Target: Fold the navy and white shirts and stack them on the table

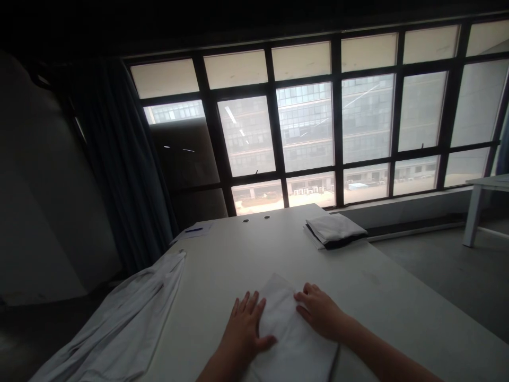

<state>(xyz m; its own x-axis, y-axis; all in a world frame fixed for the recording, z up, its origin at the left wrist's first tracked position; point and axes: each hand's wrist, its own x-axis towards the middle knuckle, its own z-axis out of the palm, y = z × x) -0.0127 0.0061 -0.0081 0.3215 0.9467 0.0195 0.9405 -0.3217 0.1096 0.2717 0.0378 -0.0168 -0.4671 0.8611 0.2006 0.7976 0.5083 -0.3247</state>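
Note:
A folded white cloth (292,337) lies on the white table in front of me, one corner pointing away. Its lower end runs out of the picture. My left hand (247,326) rests with fingers spread along the cloth's left edge, the thumb lying on top. On the other side, my right hand (318,310) has its fingers curled in at the cloth's right edge, and thumb and fingertips appear to pinch it. A dark strip shows under the cloth's lower right edge.
More white cloth (131,318) lies loosely along the table's left edge. A stack of folded white and dark cloth (336,228) sits at the far right of the table (234,249). Paper with a blue pen (194,229) lies far left. Windows and a blue curtain (119,159) stand behind.

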